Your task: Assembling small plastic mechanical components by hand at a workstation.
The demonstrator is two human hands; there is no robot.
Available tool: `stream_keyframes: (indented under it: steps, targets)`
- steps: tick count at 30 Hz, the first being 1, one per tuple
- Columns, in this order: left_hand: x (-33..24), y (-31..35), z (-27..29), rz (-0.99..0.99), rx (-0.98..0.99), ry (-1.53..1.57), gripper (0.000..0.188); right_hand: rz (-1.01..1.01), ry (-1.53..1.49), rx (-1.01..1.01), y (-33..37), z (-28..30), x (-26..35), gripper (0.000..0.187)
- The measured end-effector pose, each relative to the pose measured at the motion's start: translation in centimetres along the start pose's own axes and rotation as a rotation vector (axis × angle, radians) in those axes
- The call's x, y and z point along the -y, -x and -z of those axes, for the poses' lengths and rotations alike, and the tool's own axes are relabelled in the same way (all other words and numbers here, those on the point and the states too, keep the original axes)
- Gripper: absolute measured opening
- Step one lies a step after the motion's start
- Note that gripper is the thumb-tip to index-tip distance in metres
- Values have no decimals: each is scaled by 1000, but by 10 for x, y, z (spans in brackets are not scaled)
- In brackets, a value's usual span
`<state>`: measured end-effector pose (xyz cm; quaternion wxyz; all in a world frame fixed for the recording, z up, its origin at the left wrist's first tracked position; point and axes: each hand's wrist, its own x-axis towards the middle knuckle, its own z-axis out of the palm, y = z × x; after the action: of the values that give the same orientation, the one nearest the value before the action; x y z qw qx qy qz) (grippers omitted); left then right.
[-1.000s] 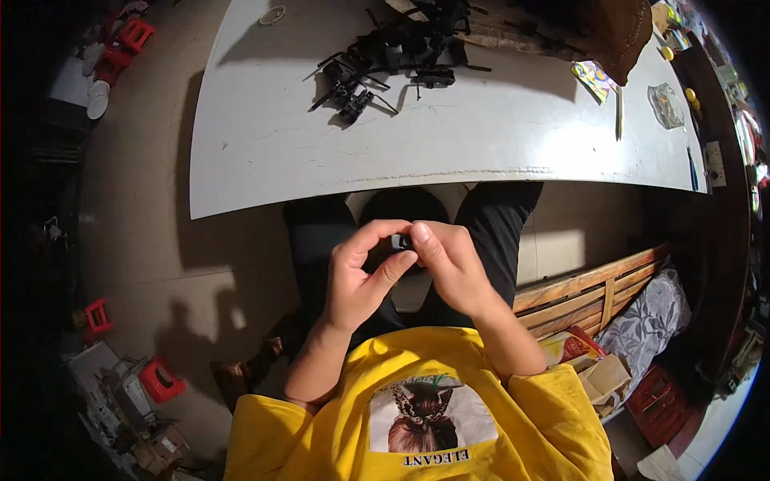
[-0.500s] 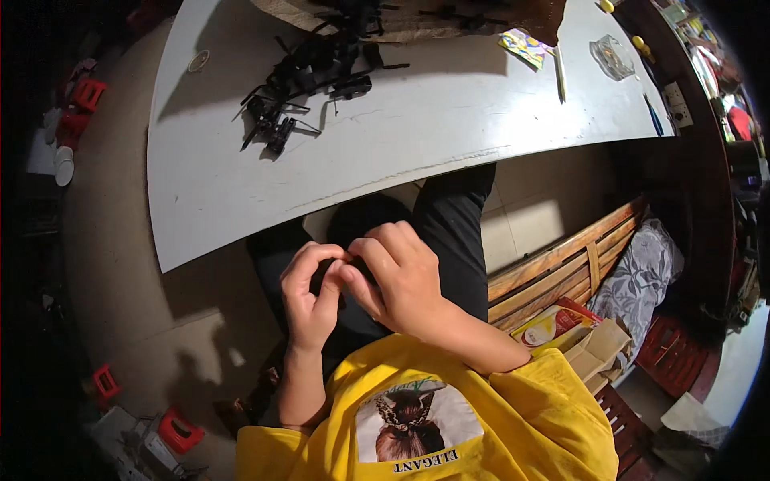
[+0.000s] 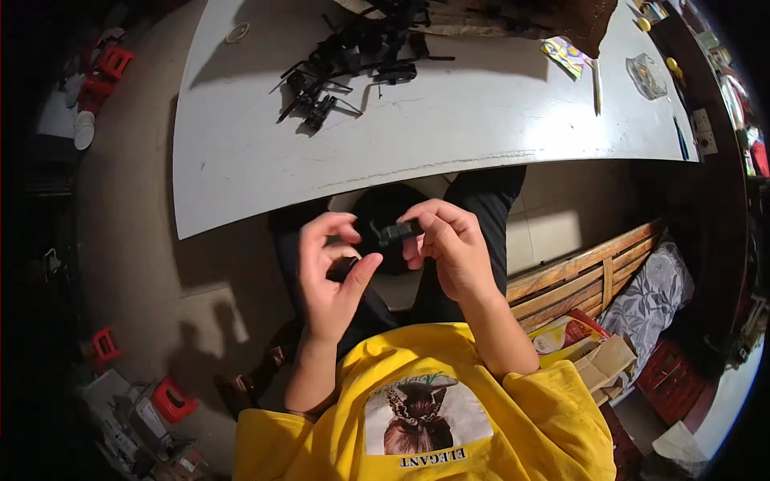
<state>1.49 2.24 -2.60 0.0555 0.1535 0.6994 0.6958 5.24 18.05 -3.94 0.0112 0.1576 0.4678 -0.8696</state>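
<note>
Over my lap, just off the table's near edge, my right hand [image 3: 453, 240] pinches a small black plastic part [image 3: 397, 233] between thumb and fingertips. To its left is my left hand [image 3: 327, 268], its thumb and curved fingers apart and slightly blurred. Something dark shows between that thumb and the fingers; whether it is another part or my dark trousers, I cannot tell. On the tabletop beyond lies a tangled heap of similar black parts [image 3: 395, 74] with thin rod-like arms.
The white table [image 3: 265, 152] carries brown packing material [image 3: 573, 24], a colourful packet [image 3: 566, 56], a pen [image 3: 597, 86] and a clear glass dish [image 3: 646, 77]. A wooden slatted bench [image 3: 577, 268] stands at my right, with an open cardboard box [image 3: 603, 365] on it. Red stools [image 3: 172, 401] are at left.
My hands were together and have moved apart. The black part now shows in my right hand, and the left fingers have spread. The whole view has shifted a little.
</note>
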Motion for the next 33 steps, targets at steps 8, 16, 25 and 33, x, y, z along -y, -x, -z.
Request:
stream_keyframes:
  steps: [8,16,25,33]
  targets:
    - [18,-6,11,165,285,425,32,99,139,158,6,-7,3,23]
    - [1,-1,-1,178,145,206,18,555,762,174,9,-13,9,16]
    - [16,11,-12,171,136,447,17,911,1026,-75,21,-27,-8,26]
    - [32,12,-5,303,92,389,15,657,1257,64,8,-24,5,19]
